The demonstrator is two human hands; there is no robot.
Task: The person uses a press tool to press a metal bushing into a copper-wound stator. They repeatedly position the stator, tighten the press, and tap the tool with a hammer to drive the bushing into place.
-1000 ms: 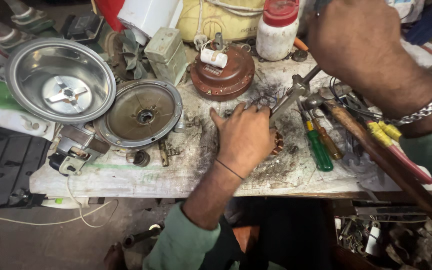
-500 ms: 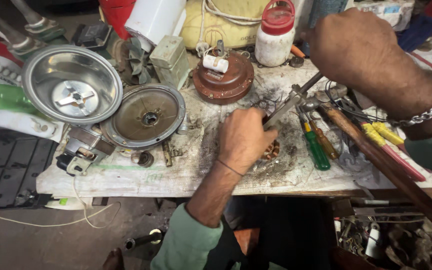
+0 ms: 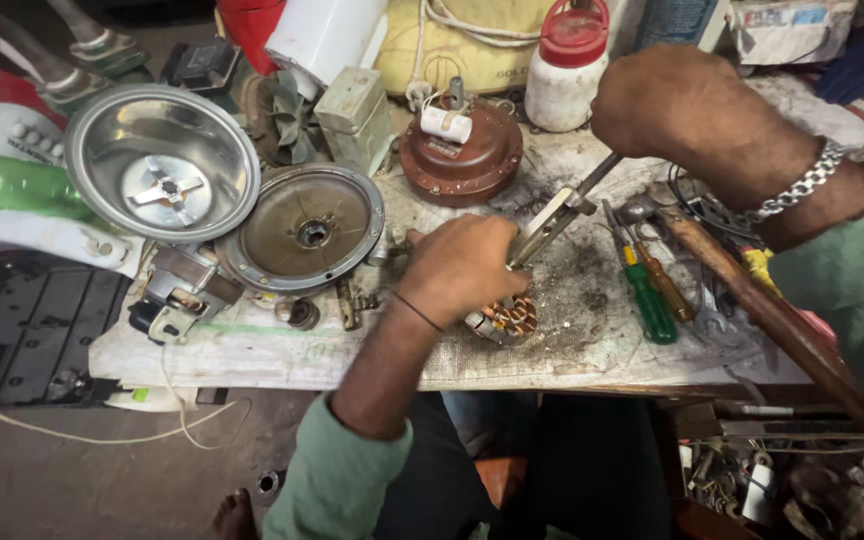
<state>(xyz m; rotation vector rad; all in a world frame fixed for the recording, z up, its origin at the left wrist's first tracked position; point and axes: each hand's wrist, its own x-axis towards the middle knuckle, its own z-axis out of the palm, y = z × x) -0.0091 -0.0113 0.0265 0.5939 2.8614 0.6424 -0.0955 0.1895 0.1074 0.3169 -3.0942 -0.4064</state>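
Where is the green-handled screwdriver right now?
In the head view, the green-handled screwdriver lies on the workbench right of centre, beside a brown-handled screwdriver, just right of the left hand and the copper-wound part.

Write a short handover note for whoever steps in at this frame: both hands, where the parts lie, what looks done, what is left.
Left hand: pressed down on the copper-wound motor part at the bench's front edge.
Right hand: closed in a grip on the metal tool, whose tip angles down to the left hand.
Nearby: steel blade bowl, round cover plate, brown motor housing, green screwdriver.
Done: appliance lies in pieces.
Left: the wound part is not yet free of the tool; nothing is reassembled.
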